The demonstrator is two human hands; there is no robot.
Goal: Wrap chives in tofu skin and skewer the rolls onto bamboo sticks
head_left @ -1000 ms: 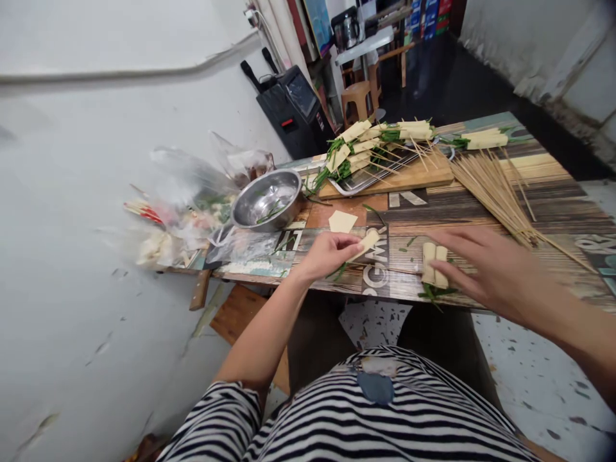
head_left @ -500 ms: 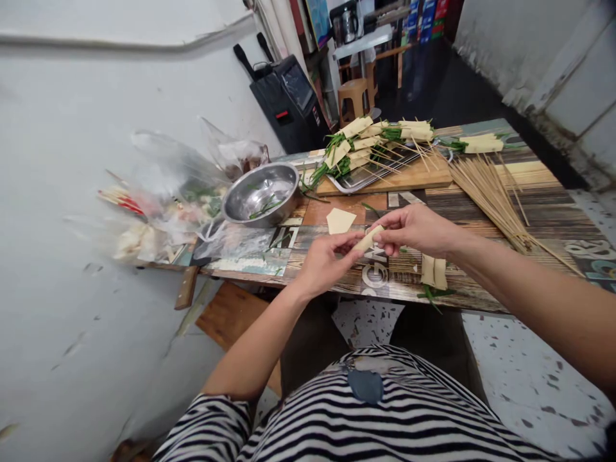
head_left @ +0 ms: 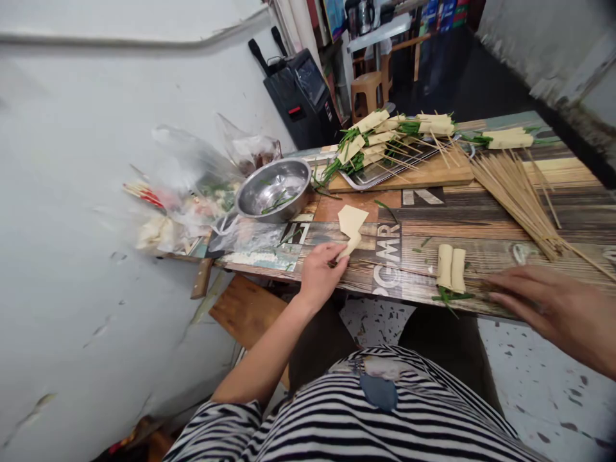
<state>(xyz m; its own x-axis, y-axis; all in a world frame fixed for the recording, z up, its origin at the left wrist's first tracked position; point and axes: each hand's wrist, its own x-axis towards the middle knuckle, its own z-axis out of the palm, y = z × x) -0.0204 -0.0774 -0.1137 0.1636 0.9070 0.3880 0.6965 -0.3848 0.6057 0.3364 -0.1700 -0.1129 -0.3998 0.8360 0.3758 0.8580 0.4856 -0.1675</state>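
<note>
My left hand [head_left: 321,273] pinches a small pale tofu-skin roll [head_left: 353,244] above the table's front part. Just beyond it lies a flat tofu-skin sheet [head_left: 352,218]. To the right, two finished-looking rolls [head_left: 451,267] sit side by side on a thin skewer, with green stalks [head_left: 451,295] poking out at their near end. My right hand [head_left: 553,305] is at the skewer's right end, its fingers stretched toward it and a gap showing between them. Whether a fingertip touches the skewer is hard to make out.
A metal tray [head_left: 375,183] piled with skewered rolls and greens rests on a wooden board [head_left: 445,173]. Loose bamboo skewers [head_left: 517,205] lie at right. A steel bowl [head_left: 274,186], plastic bags [head_left: 187,167] and a knife handle [head_left: 201,279] are at left.
My right hand has left the roll both hands were holding and moved right to the skewer's end. My left hand keeps the roll. The view has shifted slightly.
</note>
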